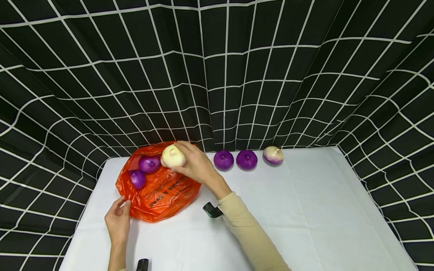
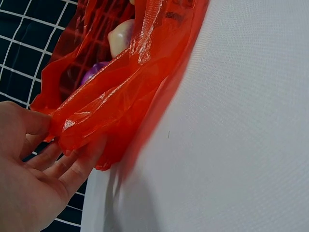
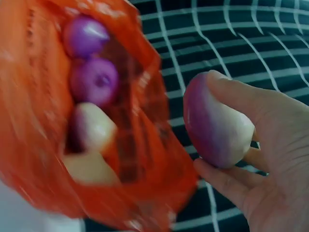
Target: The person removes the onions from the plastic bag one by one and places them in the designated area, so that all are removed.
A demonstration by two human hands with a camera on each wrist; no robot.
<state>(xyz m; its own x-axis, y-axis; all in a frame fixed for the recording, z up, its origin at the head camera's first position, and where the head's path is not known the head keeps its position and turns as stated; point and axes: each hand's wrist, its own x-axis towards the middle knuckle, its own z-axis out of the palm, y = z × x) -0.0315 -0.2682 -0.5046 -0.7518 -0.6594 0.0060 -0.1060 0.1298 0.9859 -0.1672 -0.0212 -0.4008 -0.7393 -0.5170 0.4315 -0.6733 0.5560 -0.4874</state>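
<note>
My right hand [image 1: 196, 162] grips a purple-and-white onion [image 3: 217, 121], its pale side [image 1: 173, 156] showing in the head view. It is at the upper part of an orange-red plastic bag [image 1: 169, 192], which lies on the table with its mouth spread. Inside the bag are two purple onions [image 3: 94, 81] and a white-and-purple onion [image 3: 91, 126]. A pale, blurred shape [image 3: 91, 168] beside them is unclear. At the bag's near left edge, my left hand [image 1: 118, 220] pinches the plastic between thumb and fingers; in the left wrist view some fingertips are behind the film.
To the right of the bag, along the back edge of the white table [image 1: 305, 210], sit two purple onions [image 1: 223, 160] and a white-and-purple onion [image 1: 273, 155]. Black cloth with a white grid [image 1: 217, 67] hangs behind and on both sides. Dark camera pieces [image 1: 212, 210] show by the wrists.
</note>
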